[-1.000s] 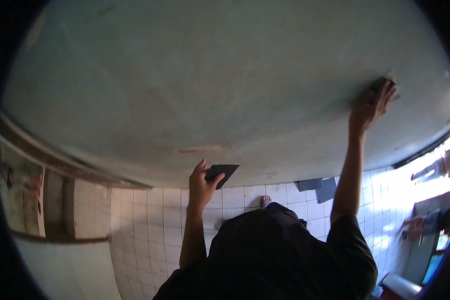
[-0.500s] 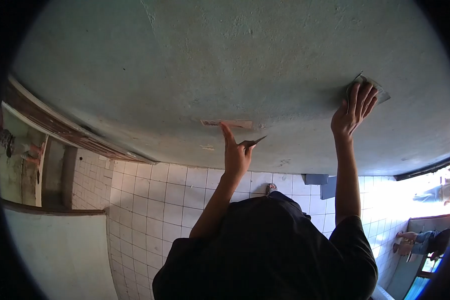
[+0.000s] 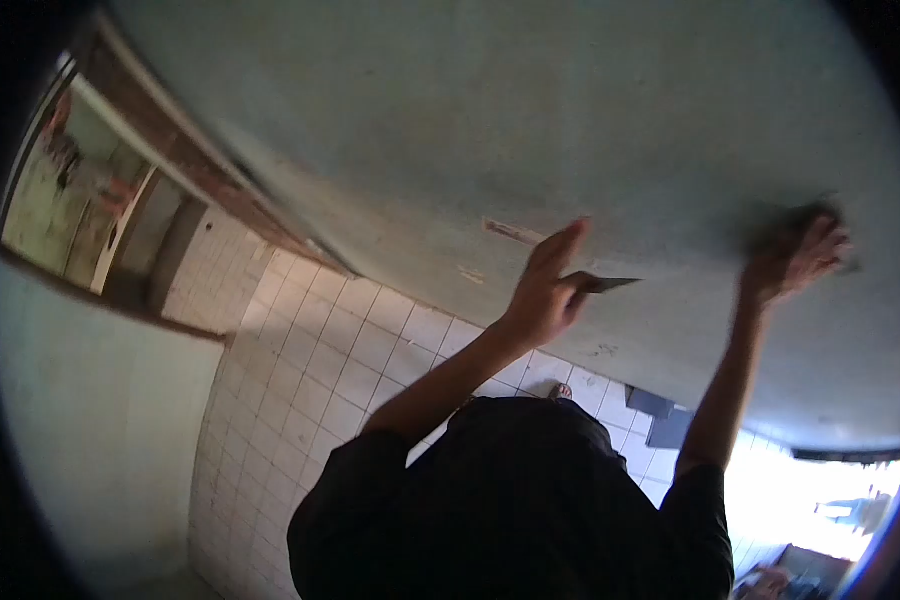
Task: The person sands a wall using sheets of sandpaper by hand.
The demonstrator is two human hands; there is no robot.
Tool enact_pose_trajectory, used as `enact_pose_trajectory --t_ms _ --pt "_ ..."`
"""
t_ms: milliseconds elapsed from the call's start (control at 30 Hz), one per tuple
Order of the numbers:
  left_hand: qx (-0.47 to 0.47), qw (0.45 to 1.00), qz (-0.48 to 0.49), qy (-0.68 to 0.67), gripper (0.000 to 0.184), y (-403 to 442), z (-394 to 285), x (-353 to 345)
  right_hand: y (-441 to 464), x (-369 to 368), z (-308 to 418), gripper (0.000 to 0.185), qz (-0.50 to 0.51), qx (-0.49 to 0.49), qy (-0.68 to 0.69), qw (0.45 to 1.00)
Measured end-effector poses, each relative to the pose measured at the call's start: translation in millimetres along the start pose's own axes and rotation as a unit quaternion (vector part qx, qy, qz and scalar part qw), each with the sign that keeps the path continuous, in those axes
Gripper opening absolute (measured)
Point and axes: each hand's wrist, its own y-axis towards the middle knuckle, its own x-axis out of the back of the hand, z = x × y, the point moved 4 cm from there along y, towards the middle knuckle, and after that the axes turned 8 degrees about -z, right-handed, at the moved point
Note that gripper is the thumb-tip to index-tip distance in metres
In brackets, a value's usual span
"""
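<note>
A grey-green painted wall (image 3: 610, 120) fills the upper view. My right hand (image 3: 792, 268), smeared by motion, presses a sheet of sandpaper (image 3: 822, 209) flat to the wall at the right. The sheet is mostly hidden under the fingers and their shadow. Lower on the wall and further left is my left hand (image 3: 548, 298), its index finger stretched toward the surface. Between its thumb and the other fingers it pinches a thin, dark pointed piece (image 3: 613, 284), seen nearly edge-on. Beside that hand, a narrow pale patch (image 3: 513, 232) marks the wall.
White floor tiles (image 3: 370, 345) run along the wall's foot. A brown wooden frame (image 3: 185, 135) borders the wall at the left. Grey box-like objects (image 3: 660, 415) sit on the floor near the right arm. Bright light and a blurred person (image 3: 852, 512) show at the lower right.
The view has tilted and shifted. Against the wall's patch, my left hand has moved to the right. My right hand is now blurred, still on the sandpaper.
</note>
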Motion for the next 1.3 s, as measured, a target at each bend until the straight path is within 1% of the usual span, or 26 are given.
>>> enact_pose_trajectory --t_ms 67,100,167,200,267,333,400,467,533,600,667,700,733,767,833,867,933,967,1000,1033,1067,1100,1133,1200,1267,1300 --pt "-0.069 0.997 -0.02 -0.016 0.014 48.8 -34.4 16.4 70.5 -4.1 -23.2 0.057 -0.038 0.023 -0.005 0.999" --pt "-0.111 0.993 -0.04 -0.02 0.013 74.1 -49.3 22.4 93.7 -4.2 -38.3 0.058 -0.012 -0.016 -0.011 1.0" --pt "-0.209 0.974 -0.084 -0.019 0.018 123.9 -72.3 28.0 103.2 4.4 -14.4 0.059 -0.027 0.009 0.046 0.999" --pt "-0.247 0.964 -0.092 0.014 0.028 150.0 -88.2 39.9 86.7 5.1 -11.3 0.059 -0.021 0.011 0.048 0.999" --pt "-0.326 0.927 -0.186 0.003 0.034 198.0 -109.1 45.7 32.0 7.6 -6.9 0.057 0.006 0.03 0.017 0.999" --pt "-0.374 0.889 -0.262 0.042 0.04 235.8 -123.7 46.7 26.4 15.6 -18.6 0.054 0.005 0.041 0.035 0.999" --pt "-0.393 0.872 -0.286 0.052 0.044 265.4 -132.4 51.5 50.5 17.8 -29.6 0.051 -0.02 0.082 0.029 0.996" --pt "-0.41 0.857 -0.307 0.057 0.051 291.1 -138.5 50.1 92.7 9.1 -81.2 0.05 -0.021 0.04 -0.016 0.999" --pt "-0.416 0.835 -0.358 -0.042 0.058 308.2 -135.9 50.6 102.2 4.1 -109.1 0.052 -0.001 0.013 -0.022 1.0" --pt "-0.425 0.836 -0.347 -0.005 0.059 316.6 -122.5 54.6 95.7 4.1 -104.8 0.046 -0.017 0.085 -0.01 0.996" --pt "-0.429 0.838 -0.335 0.031 0.059 320.3 -119.0 45.8 68.0 14.2 -72.0 0.048 -0.016 0.079 0.02 0.997" --pt "-0.4 0.848 -0.349 -0.001 0.061 327.4 -119.6 36.0 50.8 19.7 -58.7 0.05 -0.017 0.071 0.047 0.996" --pt "-0.37 0.855 -0.362 -0.032 0.063 328.9 -124.2 36.8 38.6 23.6 -56.7 0.049 0.0 0.055 0.014 0.998" --pt "-0.37 0.855 -0.362 -0.031 0.063 323.8 -120.2 43.5 46.4 20.4 -61.0 0.049 -0.001 0.054 0.016 0.998" --pt "-0.424 0.861 -0.28 0.041 0.067 302.3 -128.0 71.6 80.3 18.7 -69.8 0.048 -0.041 0.139 0.051 0.988" --pt "-0.427 0.859 -0.278 0.041 0.067 311.2 -125.4 63.5 81.8 15.2 -106.9 0.048 0.018 0.049 -0.012 0.999" --pt "-0.431 0.804 -0.38 0.154 0.07 335.1 -106.1 37.8 102.0 9.3 -126.8 0.048 0.027 0.017 -0.005 0.999" --pt "-0.432 0.804 -0.38 0.152 0.07 342.6 -89.0 34.8 108.3 6.7 -131.6 0.047 0.035 -0.012 0.003 0.999" --pt "-0.43 0.75 -0.36 0.351 0.069 352.3 -66.7 22.6 109.3 7.7 -120.8 0.047 0.032 -0.012 0.003 0.999" --pt "-0.407 0.664 -0.326 0.536 0.069 354.5 -64.9 24.7 106.1 12.7 -93.7 0.047 -0.006 0.055 0.013 0.998" --pt "-0.408 0.662 -0.327 0.538 0.069 348.9 -72.5 22.2 94.9 16.7 -73.0 0.049 -0.043 0.122 0.023 0.991" --pt "-0.427 0.776 -0.346 0.308 0.068 326.6 -107.5 39.9 68.7 17.0 -71.0 0.048 -0.042 0.118 0.017 0.992" --pt "-0.42 0.839 -0.34 0.059 0.068 315.6 -123.8 57.0 45.7 20.1 -65.8 0.048 -0.024 0.08 0.014 0.996" --pt "-0.413 0.841 -0.338 0.088 0.068 314.1 -124.2 58.5 44.2 19.5 -62.5 0.048 -0.009 0.041 0.014 0.999" --pt "-0.407 0.842 -0.337 0.112 0.069 315.3 -126.5 52.4 78.3 16.2 -69.3 0.05 -0.064 0.095 0.049 0.992" --pt "-0.39 0.831 -0.374 0.134 0.069 314.9 -128.7 48.3 85.9 17.0 -79.2 0.05 -0.066 0.094 0.048 0.992"
